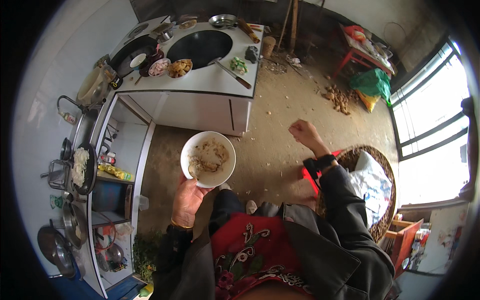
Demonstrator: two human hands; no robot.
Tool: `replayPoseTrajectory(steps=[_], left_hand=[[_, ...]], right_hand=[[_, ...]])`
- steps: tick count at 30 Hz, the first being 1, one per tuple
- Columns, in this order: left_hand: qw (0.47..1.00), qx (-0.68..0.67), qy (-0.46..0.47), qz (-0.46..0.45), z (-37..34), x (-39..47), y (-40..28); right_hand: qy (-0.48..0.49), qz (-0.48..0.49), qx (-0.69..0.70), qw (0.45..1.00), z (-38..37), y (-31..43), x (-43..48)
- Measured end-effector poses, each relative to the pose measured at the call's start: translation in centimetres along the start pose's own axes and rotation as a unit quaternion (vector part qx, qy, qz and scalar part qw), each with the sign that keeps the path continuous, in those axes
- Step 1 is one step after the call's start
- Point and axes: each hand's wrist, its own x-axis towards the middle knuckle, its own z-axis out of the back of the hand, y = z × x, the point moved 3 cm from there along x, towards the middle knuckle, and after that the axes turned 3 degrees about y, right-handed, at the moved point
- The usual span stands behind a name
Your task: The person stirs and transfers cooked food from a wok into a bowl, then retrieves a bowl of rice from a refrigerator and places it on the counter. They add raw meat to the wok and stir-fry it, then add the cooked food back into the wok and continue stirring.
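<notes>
My left hand [188, 199] grips the rim of a white bowl [208, 159] from below and holds it over the floor. Brownish, moist food is smeared inside the bowl. My right hand [304, 134] is raised to the right with its fingers curled in; whether something small is between them cannot be told. On the white stove counter ahead lie a spatula with a wooden handle [234, 75], a bowl of brown food chunks [180, 68], a bowl of pale pink sliced food [159, 67] and chopped green vegetables [239, 65], around a large black wok [200, 47].
At the left stand a dark pan of white sliced food [80, 167], metal pans and open shelves [131, 180]. A large round basket [388, 176] with a silvery bag is near my right arm, beside a red plastic stool [310, 176]. Brown tubers [339, 99] lie scattered on the floor.
</notes>
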Motion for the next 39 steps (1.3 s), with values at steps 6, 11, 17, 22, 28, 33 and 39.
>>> replayPoseTrajectory(steps=[6,11,17,22,28,33,39], left_hand=[[0.999,0.011,-0.026,-0.022,5.4,14.0,-4.8],[1.0,-0.019,-0.024,0.002,9.1,25.6,-9.5],[0.998,-0.057,-0.028,0.024,9.7,31.9,-13.8],[0.998,-0.043,-0.019,0.037,10.7,36.4,-15.8],[0.996,-0.05,-0.053,-0.056,10.8,38.9,-18.5],[0.986,-0.037,-0.11,-0.118,11.6,39.9,-22.9],[0.981,-0.016,-0.135,-0.139,14.4,42.9,-28.8]], right_hand=[[-0.06,0.086,-0.305,0.947,-8.3,7.3,23.7],[-0.004,0.051,-0.395,0.917,-15.3,9.7,36.4],[0.03,-0.002,-0.391,0.92,-14.9,8.2,40.9],[0.11,-0.035,0.011,0.993,-10.0,9.7,47.3],[0.108,0.053,-0.199,0.973,-6.3,14.7,61.3],[0.04,0.214,-0.457,0.862,-7.0,21.0,68.6],[0.105,0.213,-0.663,0.71,-11.2,26.6,72.1]])
